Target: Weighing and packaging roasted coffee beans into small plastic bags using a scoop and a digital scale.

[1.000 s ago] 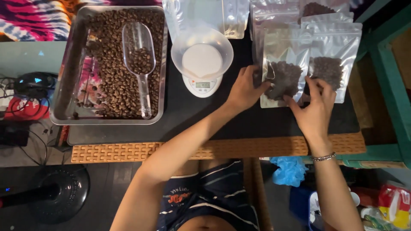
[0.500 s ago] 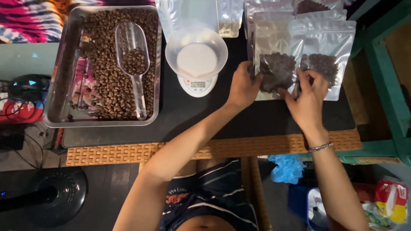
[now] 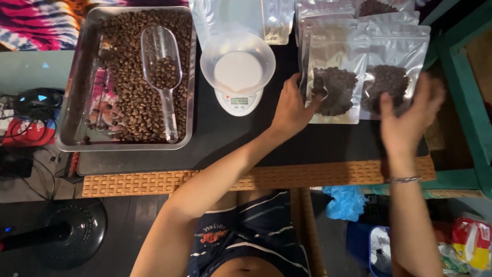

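Observation:
Two clear zip pouches part-filled with coffee beans lie side by side on the black tabletop: the left pouch (image 3: 335,82) and the right pouch (image 3: 393,77). My left hand (image 3: 293,109) rests on the left pouch's lower left edge, fingers pinching it. My right hand (image 3: 407,119) hovers blurred over the lower part of the right pouch, fingers spread, holding nothing. More pouches (image 3: 379,10) lie stacked behind these two.
A metal tray (image 3: 72,92) of coffee beans with a clear plastic scoop (image 3: 163,66) sits at left. A white digital scale with a clear bowl (image 3: 237,69) stands in the middle. A green frame (image 3: 469,102) runs along the right; a fan base (image 3: 61,236) stands below.
The left pouch has been laid flat next to the right one. My right hand has let go and lifted away to the right, fingers spreading. My left hand stays on the pouch's edge.

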